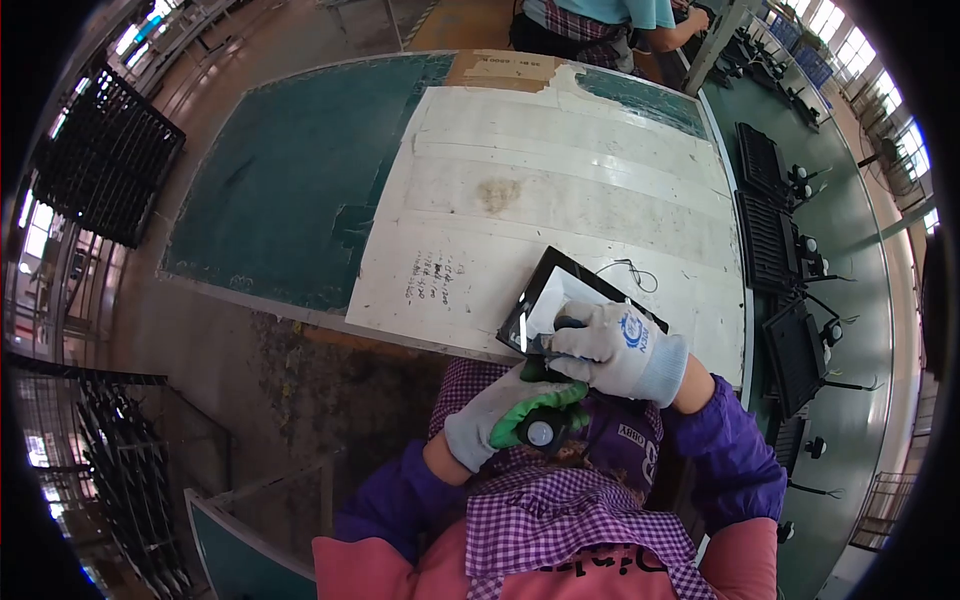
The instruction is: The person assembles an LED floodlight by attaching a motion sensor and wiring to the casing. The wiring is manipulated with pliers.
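A black-framed floodlight (pixel 553 268) with a pale front lies tilted at the near edge of the white-covered table. My right hand (pixel 620 345), in a white glove with a blue print, is closed over its near side. A small dark piece (pixel 567 323) shows at those fingers; its kind is hidden. My left hand (pixel 505 410), in a grey glove with a green palm, is wrapped round a black sensor head (pixel 541 432) with a round whitish lens, close to my apron. Whether the sensor head is joined to the floodlight cannot be seen. A thin dark cable (pixel 640 272) curls behind the floodlight.
Several black floodlights with sensors and cables (pixel 768 240) line the green bench (pixel 850 300) at right. The table's left part is a green surface (pixel 290 180); handwriting (pixel 432 280) marks the white cover. A person (pixel 600 25) works beyond the far edge. Black racks (pixel 110 155) stand left.
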Motion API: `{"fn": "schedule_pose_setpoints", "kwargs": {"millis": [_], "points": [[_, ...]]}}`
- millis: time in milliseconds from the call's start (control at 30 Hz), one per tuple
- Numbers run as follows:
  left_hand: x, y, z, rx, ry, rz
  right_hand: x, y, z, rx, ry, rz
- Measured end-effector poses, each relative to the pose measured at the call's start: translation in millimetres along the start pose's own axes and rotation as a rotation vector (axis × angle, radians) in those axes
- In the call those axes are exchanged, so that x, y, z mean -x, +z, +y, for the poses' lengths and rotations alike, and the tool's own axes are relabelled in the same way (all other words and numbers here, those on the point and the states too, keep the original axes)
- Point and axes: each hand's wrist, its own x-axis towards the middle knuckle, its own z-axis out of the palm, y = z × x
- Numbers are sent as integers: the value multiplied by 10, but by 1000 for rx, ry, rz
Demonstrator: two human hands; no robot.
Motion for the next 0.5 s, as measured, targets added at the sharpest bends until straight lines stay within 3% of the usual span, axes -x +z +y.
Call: {"fn": "schedule_pose_setpoints", "kwargs": {"millis": [67,167,233,300,333,400,433,500], "points": [[-15,25,70,583,-392,158,-40,-1,5,-6,12,-10],[-55,-4,137,533,-448,101,-96,34,17,-1,-1,10],[-76,51,145,343,-395,75,-163,55,4,7,-6,42],[-97,20,86,-98,-89,-3,-238,70,-22,12,2,83],[-123,-71,-1,-442,194,-68,-233,91,-17,16,0,85],[-140,-87,-38,-449,245,-69,-212,145,29,34,-3,84],[-112,-17,-40,-114,6,-5,-198,174,86,-43,10,108],[-100,41,30,232,-267,43,-196,221,173,-199,34,164]]}}
